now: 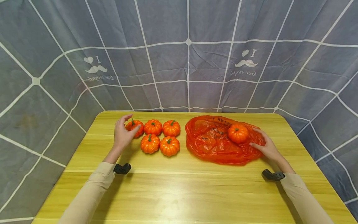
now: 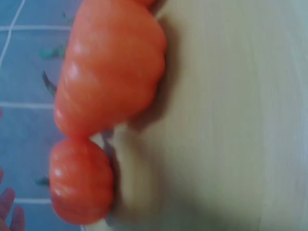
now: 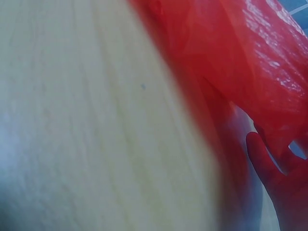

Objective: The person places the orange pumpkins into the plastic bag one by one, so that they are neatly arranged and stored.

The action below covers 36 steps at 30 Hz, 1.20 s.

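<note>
Several small orange pumpkins with green stems stand in two short rows left of the middle. My left hand (image 1: 123,133) is at the back-left pumpkin (image 1: 135,127), thumb and fingers spread to either side of it; contact is unclear. In the left wrist view, only the fingertips (image 2: 6,204) show, beside a pumpkin (image 2: 81,180). My right hand (image 1: 268,148) is at the right edge of a red plastic bag (image 1: 207,146), thumb and fingers apart against it. Another pumpkin (image 1: 238,133) sits at the bag's right part. The right thumb (image 3: 262,156) shows beside the bag.
The wooden table (image 1: 167,193) has a rounded back edge. A grey curtain (image 1: 167,62) with white lines hangs behind it and along both sides. Dark wrist cameras hang below both wrists.
</note>
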Tool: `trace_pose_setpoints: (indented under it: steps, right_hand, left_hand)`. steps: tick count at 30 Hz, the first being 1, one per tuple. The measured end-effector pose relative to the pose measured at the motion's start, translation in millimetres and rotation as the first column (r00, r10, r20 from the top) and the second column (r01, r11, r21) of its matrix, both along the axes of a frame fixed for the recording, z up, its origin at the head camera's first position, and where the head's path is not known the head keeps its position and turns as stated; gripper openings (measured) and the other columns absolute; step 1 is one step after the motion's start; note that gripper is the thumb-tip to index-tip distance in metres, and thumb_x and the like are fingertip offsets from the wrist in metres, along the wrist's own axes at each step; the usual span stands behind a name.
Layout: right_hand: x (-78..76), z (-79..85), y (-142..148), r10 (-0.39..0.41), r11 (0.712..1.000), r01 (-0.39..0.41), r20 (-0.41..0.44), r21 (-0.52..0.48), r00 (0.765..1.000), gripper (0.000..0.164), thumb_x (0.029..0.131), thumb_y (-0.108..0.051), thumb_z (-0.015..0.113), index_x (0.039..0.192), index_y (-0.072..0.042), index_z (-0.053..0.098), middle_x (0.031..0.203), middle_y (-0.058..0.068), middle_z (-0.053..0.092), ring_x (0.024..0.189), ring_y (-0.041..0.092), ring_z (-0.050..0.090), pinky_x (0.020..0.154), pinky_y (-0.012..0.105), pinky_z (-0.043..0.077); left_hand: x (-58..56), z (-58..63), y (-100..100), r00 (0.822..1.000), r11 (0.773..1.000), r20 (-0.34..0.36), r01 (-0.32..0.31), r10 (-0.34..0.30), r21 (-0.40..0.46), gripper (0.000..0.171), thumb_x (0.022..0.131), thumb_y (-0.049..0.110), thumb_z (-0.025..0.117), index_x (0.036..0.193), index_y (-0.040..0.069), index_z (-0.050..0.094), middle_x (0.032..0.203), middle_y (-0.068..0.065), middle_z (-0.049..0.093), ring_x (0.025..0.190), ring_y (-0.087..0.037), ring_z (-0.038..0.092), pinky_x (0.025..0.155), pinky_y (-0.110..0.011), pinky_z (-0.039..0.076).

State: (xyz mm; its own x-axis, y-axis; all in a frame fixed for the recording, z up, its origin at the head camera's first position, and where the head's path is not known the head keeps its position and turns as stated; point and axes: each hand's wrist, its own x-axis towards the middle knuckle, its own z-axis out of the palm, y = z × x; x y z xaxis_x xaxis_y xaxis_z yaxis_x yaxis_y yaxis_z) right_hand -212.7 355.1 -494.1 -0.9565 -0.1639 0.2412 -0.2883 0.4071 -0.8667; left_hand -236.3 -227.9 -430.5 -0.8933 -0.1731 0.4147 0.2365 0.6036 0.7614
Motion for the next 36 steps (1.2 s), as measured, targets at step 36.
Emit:
trace_pose_setpoints:
  steps: [36]
  right_hand:
    - [-0.5,2.1,-1,0.005,1.0,-0.005,0.008,0.009,1.0,0.067,0.086,0.003,0.066,0.143,0.004,0.031,0.14,0.004,0.041,0.111,-0.015,0.041,0.088,0.001,0.037]
  left_hand:
    - [-31.4,-24.5,-59,0.854,0.952,0.419,0.268,-0.307,0.151,0.086,0.084,0.017,0.072,0.15,-0.002,0.02,0.154,-0.027,0.022,0.137,-0.047,0.026,0.112,-0.059,0.026]
